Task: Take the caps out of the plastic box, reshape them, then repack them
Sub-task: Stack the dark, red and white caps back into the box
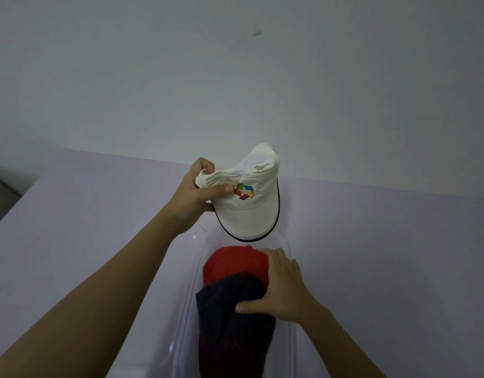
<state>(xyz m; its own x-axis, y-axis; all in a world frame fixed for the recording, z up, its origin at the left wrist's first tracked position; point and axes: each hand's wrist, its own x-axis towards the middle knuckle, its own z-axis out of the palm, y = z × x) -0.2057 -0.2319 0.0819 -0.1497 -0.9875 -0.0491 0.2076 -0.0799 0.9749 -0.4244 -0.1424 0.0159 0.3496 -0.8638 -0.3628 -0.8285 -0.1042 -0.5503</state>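
A white cap (246,211) with a coloured cube logo and a dark-edged brim hangs above the far end of the clear plastic box (180,317). My left hand (193,197) pinches its crumpled crown, thumb beside the logo. Inside the box lie a red cap (232,261) and, nearer me, a dark navy cap (229,323) that overlaps it. My right hand (283,287) rests on these two caps, fingers spread over the red one and thumb pressing the navy one.
The box stands on a pale lilac table (385,255) whose far edge meets a plain grey-white wall (235,77). The table's left corner shows, with dark floor (0,192) beyond it.
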